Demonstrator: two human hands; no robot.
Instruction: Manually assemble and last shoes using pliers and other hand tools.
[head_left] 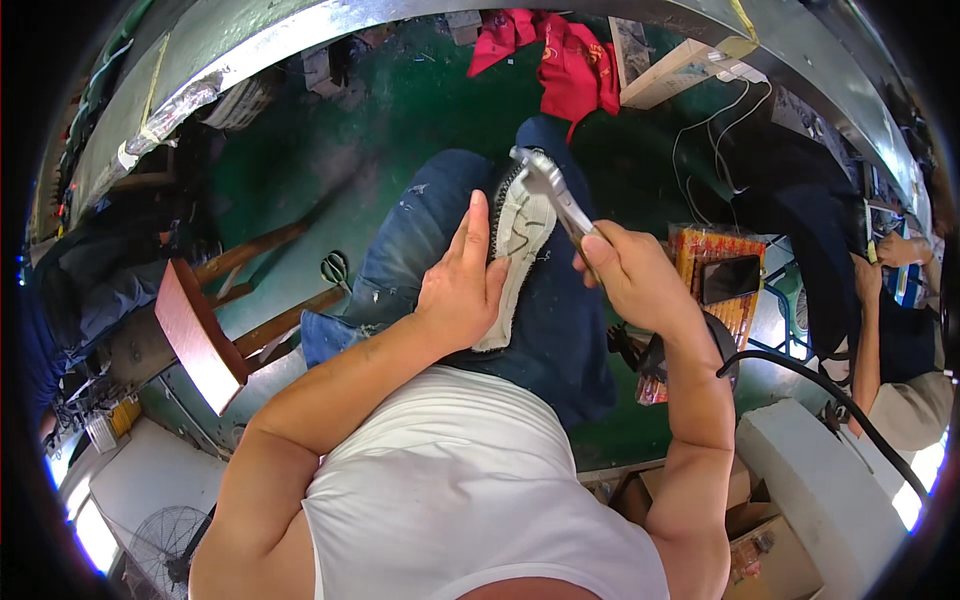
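Observation:
Across my jeans-clad lap lies a shoe (521,232) with its sole side up. Its pale cream bottom carries dark pen-like lines, and a dark gathered edge shows around the toe. My left hand (458,295) rests along the shoe's left side, fingers stretched out and thumb apart over the bottom. In my right hand (640,272) are silver lasting pliers (556,190), gripped by the handles. The head of the pliers is over the toe end; whether it touches the shoe I cannot tell.
A wooden stool (205,335) stands at left, with green-handled scissors (335,267) beside it. Right of me, a dark phone (731,279) lies on an orange patterned surface. A metal-edged bench (290,50) spans the far side. Another person's hand (900,250) works at far right.

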